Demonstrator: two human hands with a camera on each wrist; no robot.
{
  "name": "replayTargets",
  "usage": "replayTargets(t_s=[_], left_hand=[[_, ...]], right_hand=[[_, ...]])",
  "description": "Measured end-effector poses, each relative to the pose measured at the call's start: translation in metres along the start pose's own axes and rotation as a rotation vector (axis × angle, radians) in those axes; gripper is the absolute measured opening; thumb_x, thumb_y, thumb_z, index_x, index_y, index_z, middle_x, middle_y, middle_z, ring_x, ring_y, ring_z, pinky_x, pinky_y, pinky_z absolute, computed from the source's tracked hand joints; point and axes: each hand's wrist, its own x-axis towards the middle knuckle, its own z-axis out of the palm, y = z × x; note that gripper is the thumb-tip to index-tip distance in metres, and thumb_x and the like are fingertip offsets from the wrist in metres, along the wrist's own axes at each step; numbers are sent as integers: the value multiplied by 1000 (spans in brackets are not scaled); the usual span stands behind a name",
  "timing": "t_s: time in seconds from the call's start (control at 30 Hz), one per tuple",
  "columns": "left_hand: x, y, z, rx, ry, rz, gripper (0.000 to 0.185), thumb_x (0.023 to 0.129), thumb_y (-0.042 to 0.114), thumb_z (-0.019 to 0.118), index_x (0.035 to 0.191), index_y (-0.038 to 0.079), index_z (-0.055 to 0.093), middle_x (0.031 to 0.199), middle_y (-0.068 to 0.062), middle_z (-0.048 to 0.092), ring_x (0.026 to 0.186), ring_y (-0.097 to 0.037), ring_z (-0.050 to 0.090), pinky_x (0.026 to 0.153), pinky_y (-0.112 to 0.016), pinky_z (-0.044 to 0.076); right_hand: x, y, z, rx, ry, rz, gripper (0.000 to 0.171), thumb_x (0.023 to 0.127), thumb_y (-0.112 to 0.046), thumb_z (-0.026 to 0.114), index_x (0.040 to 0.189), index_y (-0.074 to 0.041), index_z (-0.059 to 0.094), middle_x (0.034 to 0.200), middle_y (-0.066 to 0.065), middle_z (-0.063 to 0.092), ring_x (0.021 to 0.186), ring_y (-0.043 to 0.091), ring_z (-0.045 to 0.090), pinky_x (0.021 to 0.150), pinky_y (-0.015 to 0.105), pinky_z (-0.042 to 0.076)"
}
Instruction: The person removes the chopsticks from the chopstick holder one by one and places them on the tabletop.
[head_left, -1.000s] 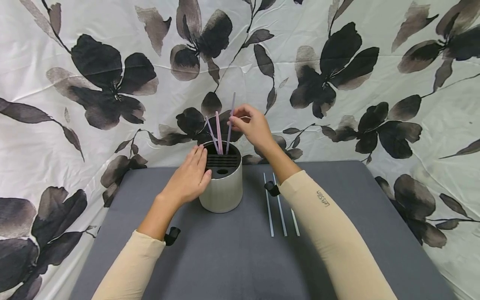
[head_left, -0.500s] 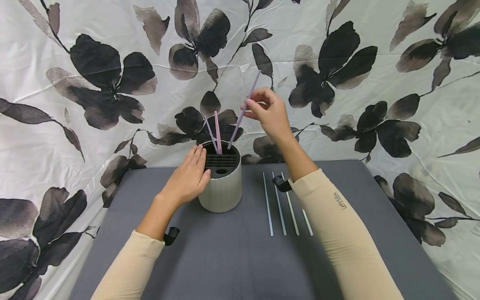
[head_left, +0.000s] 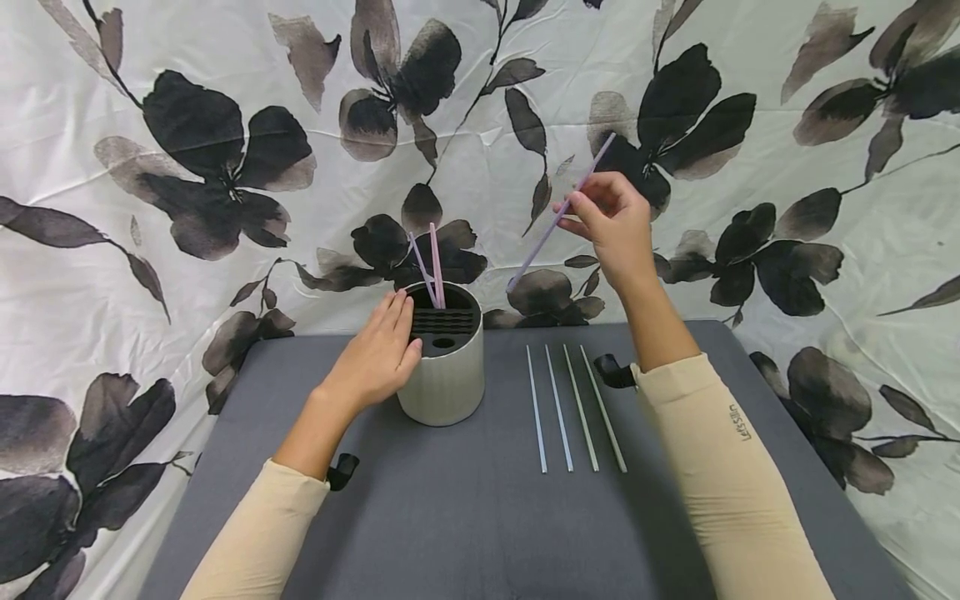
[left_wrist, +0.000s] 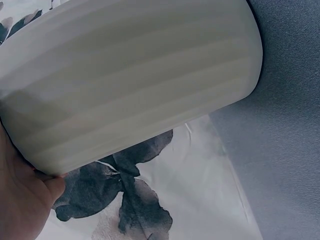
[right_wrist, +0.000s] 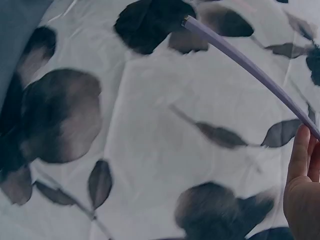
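Right hand [head_left: 611,221] grip pinched on lilac straw [head_left: 558,217], held tilted in air right of holder [head_left: 442,367]. Left hand [head_left: 375,354] flat against holder side, fingers relaxed. Judgement: lay straw parallel beside four straws [head_left: 573,408] on table [head_left: 450,517]; keep holder steadied.

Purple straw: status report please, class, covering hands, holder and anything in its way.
Right hand pinches purple straw, lifted clear. Left hand rests flat against holder; two straws inside. Four straws lie on table. Nothing blocking.

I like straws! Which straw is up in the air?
The purple straw pinched in the right hand. Two stand in the holder; four lie flat on the table.
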Motion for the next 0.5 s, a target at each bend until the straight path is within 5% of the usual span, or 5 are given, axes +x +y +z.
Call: replayTargets(t_s=[0.5], left_hand=[[4,-3,-2,-7,-14,3,70,107,35,32,161,-9,19,171,-26,15,160,-39,9,131,-50,13]], right_hand=[[-36,49,-90,-231,37,133,14,96,0,69,108,4,63,92,1,68,81,10,76,73,25,63]])
